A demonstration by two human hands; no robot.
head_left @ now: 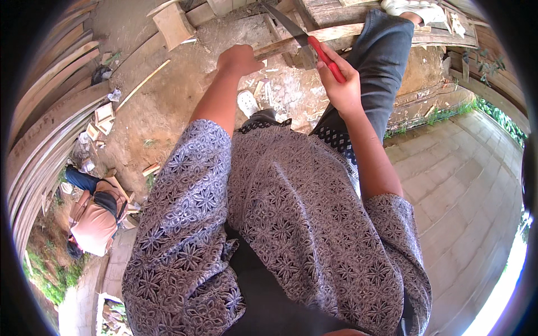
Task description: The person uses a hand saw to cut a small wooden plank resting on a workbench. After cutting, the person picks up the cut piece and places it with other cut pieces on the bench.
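Observation:
My right hand [343,84] is closed round the red handle of a hand saw [291,27]. Its dark blade points up and to the left, crossing over a narrow wooden board [336,33]. Where the blade meets the board, I cannot tell whether the teeth are in the wood. To the left, my left hand [238,59] wraps round the near end of that same board, its fingers mostly hidden. The board slants up to the right, toward my bent right leg [384,61].
My shoe rests on stacked thick planks [448,36] at the upper right. Wood scraps [263,87] litter the dirt below. Long boards [50,112] line the left side, where another person [95,221] is low down. Paving [459,179] lies right; a wood block [172,27] is far left.

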